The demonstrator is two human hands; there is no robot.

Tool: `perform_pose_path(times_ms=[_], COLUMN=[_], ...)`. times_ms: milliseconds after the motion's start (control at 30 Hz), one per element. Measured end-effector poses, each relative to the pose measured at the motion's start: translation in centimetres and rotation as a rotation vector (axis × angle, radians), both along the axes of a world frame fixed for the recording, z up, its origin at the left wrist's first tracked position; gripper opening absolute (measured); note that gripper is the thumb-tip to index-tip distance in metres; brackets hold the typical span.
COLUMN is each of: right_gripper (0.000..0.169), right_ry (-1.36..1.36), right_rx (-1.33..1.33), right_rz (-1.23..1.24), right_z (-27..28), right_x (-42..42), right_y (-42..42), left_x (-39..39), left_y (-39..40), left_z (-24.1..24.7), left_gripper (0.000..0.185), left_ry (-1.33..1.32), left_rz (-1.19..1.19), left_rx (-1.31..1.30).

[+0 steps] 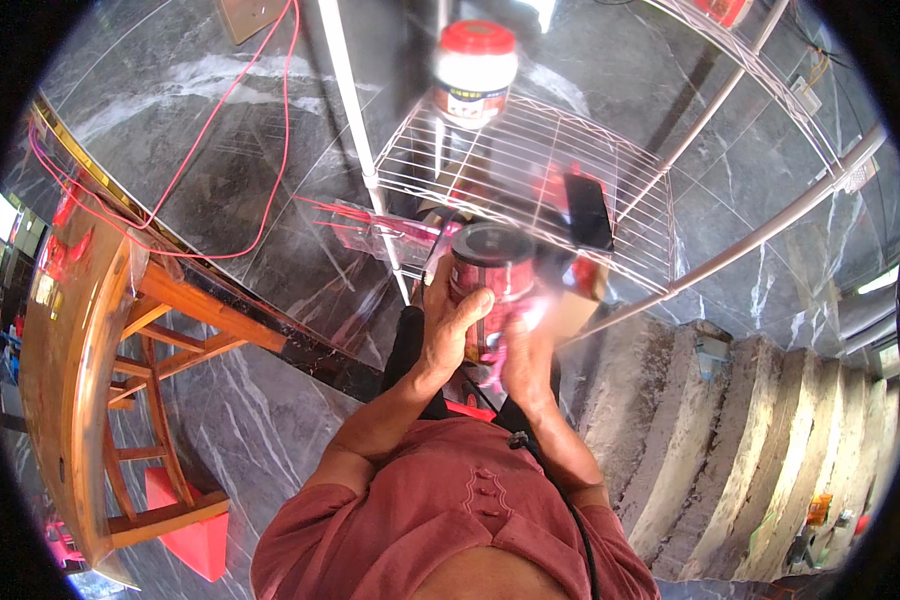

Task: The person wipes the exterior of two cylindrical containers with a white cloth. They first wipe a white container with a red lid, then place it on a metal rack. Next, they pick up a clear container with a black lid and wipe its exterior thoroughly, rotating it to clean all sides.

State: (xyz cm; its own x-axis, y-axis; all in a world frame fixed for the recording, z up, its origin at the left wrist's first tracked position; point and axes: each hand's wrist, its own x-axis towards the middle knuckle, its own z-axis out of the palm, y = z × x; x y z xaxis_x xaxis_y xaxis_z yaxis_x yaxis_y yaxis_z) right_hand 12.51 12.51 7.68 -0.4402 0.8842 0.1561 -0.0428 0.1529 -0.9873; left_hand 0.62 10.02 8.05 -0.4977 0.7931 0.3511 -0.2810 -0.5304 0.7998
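Observation:
My left hand point(450, 322) grips a reddish jar point(487, 277) with a black lid, its thumb lying across the front. At the jar's lower right side is my right hand point(529, 367), blurred by motion. A pink cloth-like piece point(496, 367) shows at its fingers, against the jar. Just beyond the jar stands a wire shelf rack point(525, 172). On its wire shelf is a white jar point(476, 71) with a red lid and a printed label. A flat black object point(589, 212) is by the shelf's front right.
Rough concrete steps point(690, 450) rise on the right. A wooden table point(82, 360) and a wooden stool frame point(154, 375) stand left, near a red plastic object point(195, 532). Pink cord point(285, 135) loops at upper left. Packaged red sticks point(375, 225) lie beside the rack's pole.

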Motion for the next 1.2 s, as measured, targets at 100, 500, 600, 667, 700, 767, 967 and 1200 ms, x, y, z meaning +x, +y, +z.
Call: perform_pose_path(times_ms=[100, 500, 600, 667, 700, 767, 967, 1200], right_gripper=[0.071, 0.058, 0.055, 0.055, 0.056, 0.058, 0.078, 0.085], right_ry=[-0.088, 0.141, 0.323, 0.333, 0.297, 0.225, 0.010, -0.458], right_rx=[0.356, -0.485, -0.467, -0.399, -0.332, -0.198, 0.362, 0.954], right_rz=[0.043, 0.351, 0.256, 0.202, 0.171, 0.115, 0.086, -0.019], right_z=[0.3, -4.6, -3.9, -2.6, -1.9, -0.3, 2.4, -0.7], right_x=[-0.3, 4.3, 3.2, 2.6, 2.4, 1.7, 0.9, 0.4], right_y=[0.0, 2.7, 1.5, 0.8, 0.7, 0.9, 0.7, -0.7], left_x=[0.7, -1.8, -1.9, -1.7, -1.5, -0.9, 1.5, -0.2], left_y=[-0.1, -0.5, 0.1, 0.2, 0.2, 0.3, 1.0, 2.0], left_z=[-0.1, 1.0, 0.1, -0.2, -0.3, -0.8, -0.7, -0.4], left_gripper=[0.051, 0.062, 0.063, 0.061, 0.061, 0.061, 0.071, 0.048], left_ry=[-0.083, -0.185, -0.199, -0.157, -0.137, 0.105, 0.152, -0.244], left_rz=[0.151, -0.267, -0.331, -0.230, -0.182, 0.023, 0.325, 0.139], left_rx=[-0.034, -0.047, -0.008, -0.081, -0.119, -0.151, -0.179, -0.088])
